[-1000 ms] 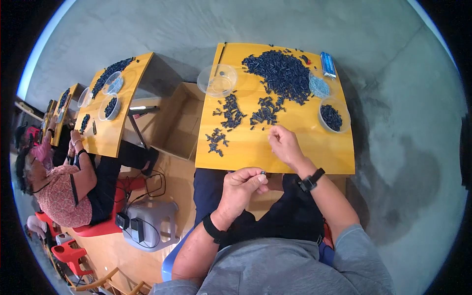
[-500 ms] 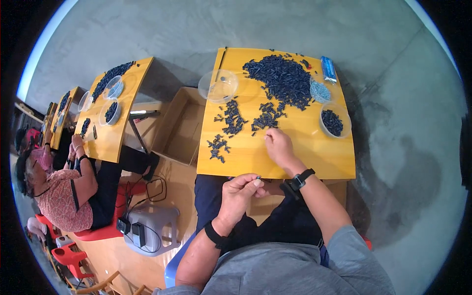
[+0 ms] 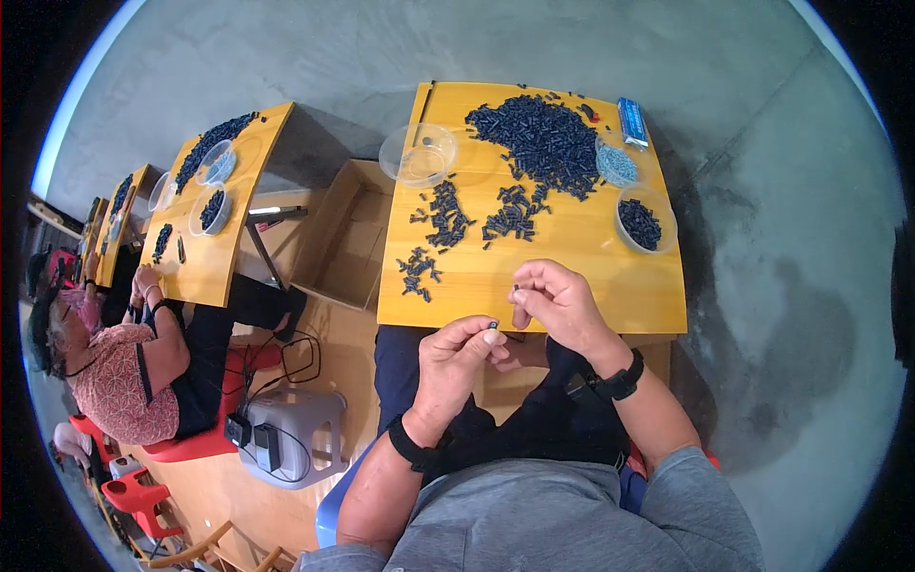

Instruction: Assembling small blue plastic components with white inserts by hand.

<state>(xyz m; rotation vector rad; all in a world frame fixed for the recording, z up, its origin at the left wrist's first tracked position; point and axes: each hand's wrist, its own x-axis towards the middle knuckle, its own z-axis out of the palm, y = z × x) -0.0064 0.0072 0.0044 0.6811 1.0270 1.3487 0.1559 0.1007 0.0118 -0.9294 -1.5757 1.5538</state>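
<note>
In the head view, your left hand (image 3: 452, 360) is hovering over your lap, just off the near edge of the yellow counter (image 3: 610, 300). Its thumb and index finger are pinching a small dark piece (image 3: 493, 325), whose end is showing just above the thumbnail. Your right hand (image 3: 564, 305) is hovering over the near part of the counter, and its fingers are gripping a second dark piece (image 3: 516, 287), with only a tip showing on the left side. The two pieces are sitting near each other but apart.

Beyond your hands, three loose clusters of dark pieces are lying on the counter: a middle cluster (image 3: 512, 215), a left cluster (image 3: 446, 217) and a small cluster (image 3: 417, 274) nearer you. A large dark heap (image 3: 538, 138) is spreading across the far part.

On the right, a tub of dark pieces (image 3: 668, 240) is standing in front of a tub of light blue bits (image 3: 644, 160), and a blue packet (image 3: 632, 122) is lying behind them. A clear tub (image 3: 390, 170) is standing at the left edge, above an open cardboard box (image 3: 329, 255). Farther left, a co-worker (image 3: 122, 381) is sitting at another counter (image 3: 205, 267).
</note>
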